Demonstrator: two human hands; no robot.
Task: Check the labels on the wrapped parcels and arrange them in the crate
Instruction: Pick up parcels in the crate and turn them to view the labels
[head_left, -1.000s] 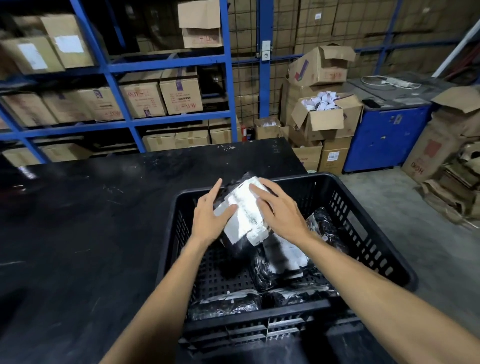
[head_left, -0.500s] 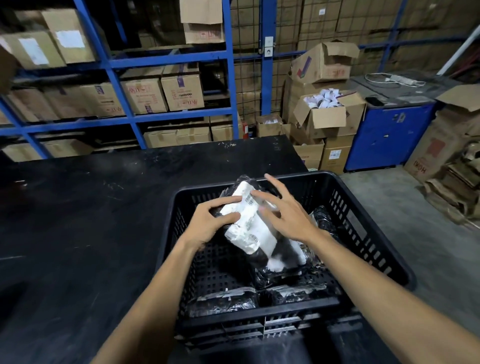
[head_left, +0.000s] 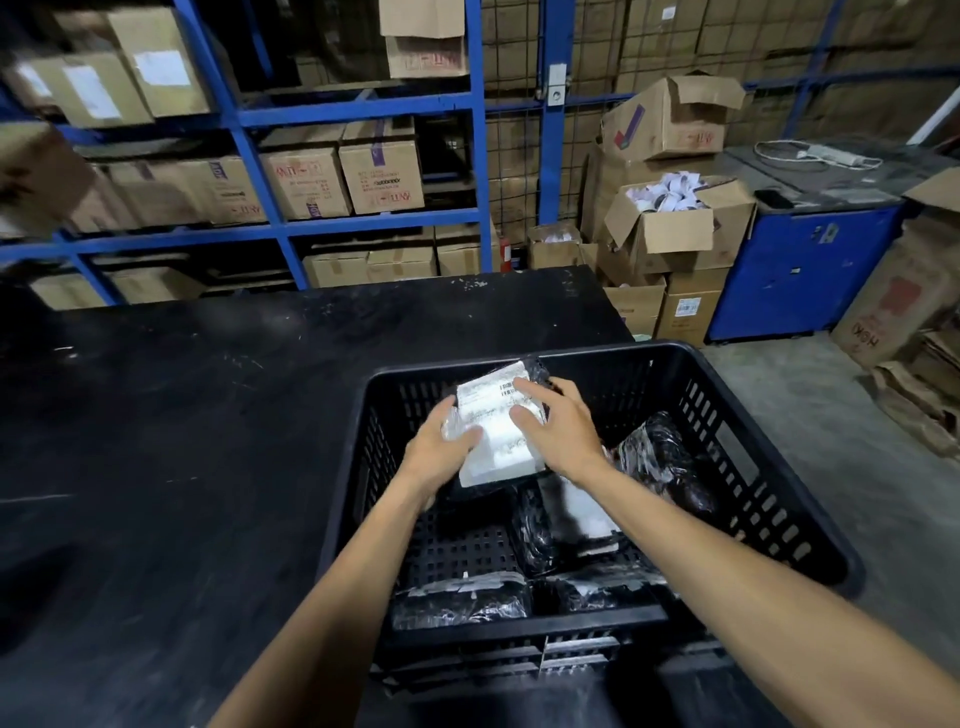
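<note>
A black slatted plastic crate (head_left: 769, 467) stands at the right end of a black table (head_left: 182, 441). Both my hands hold one black-wrapped parcel with a white label (head_left: 493, 431), label up, over the crate's far left part. My left hand (head_left: 441, 447) grips its left edge and near corner. My right hand (head_left: 556, 426) lies on its right side, fingers spread over the label. Several other wrapped parcels lie in the crate: one in the middle (head_left: 566, 514), one at the right (head_left: 660, 462), two along the near wall (head_left: 462, 597).
Blue shelving (head_left: 358, 111) with cardboard boxes stands behind the table. Open cartons (head_left: 675, 228) and a blue cabinet (head_left: 800, 270) are at the back right. Flattened cardboard (head_left: 914, 374) lies on the concrete floor to the right of the crate.
The labelled parcel has turned from tilted to nearly flat and sunk lower in the crate's far left part. Both hands stayed on it.
</note>
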